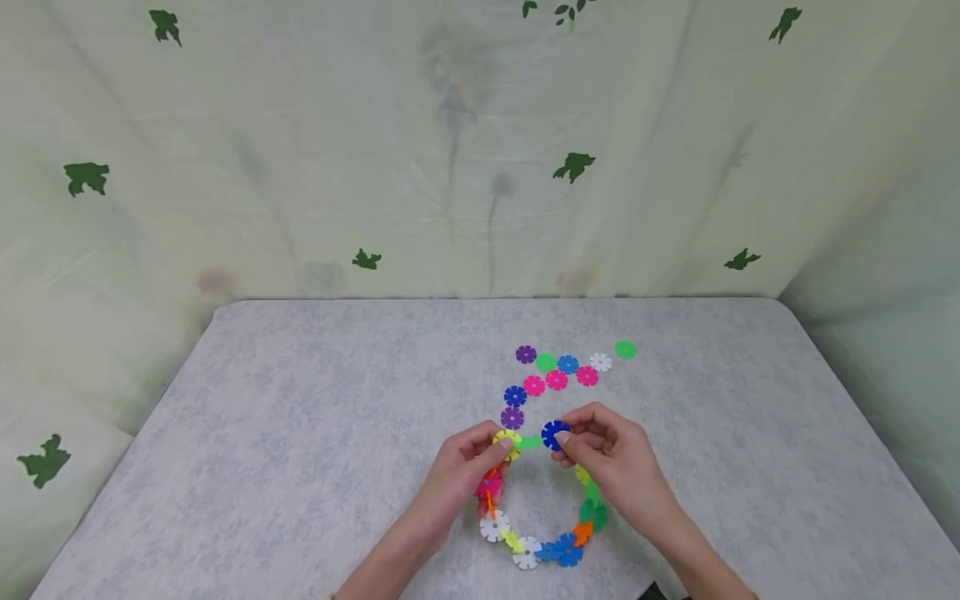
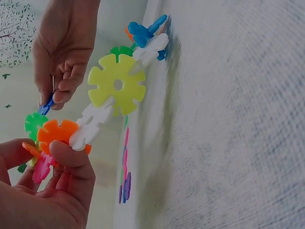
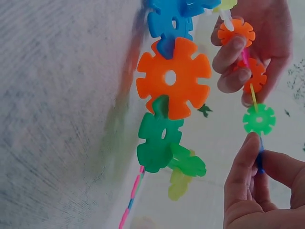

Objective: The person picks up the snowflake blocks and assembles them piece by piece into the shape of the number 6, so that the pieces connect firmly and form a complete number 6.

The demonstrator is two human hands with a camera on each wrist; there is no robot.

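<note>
within right hand [image 1: 621, 457], disc [image 1: 550, 432] (blue)

hands [image 1: 467, 463]: bare | wrists [image 1: 662, 518]: bare | forearms [image 1: 397, 550]: bare | pale sliver [image 1: 328, 597] at left forearm: unclear

Head view from above, facing forward and down, farther off; wrist views close, turned sideways, sharing disc chain [image 2: 101, 86]

Disc chain [image 1: 567, 557] held in left grip [image 1: 461, 471] | single disc [image 1: 551, 434] touching it, held rightward in right grip [image 1: 615, 454] | loose discs [image 1: 557, 382] laid on table [image 1: 225, 500] — behind chain | curtain [image 1: 637, 225] hung behind table
</note>
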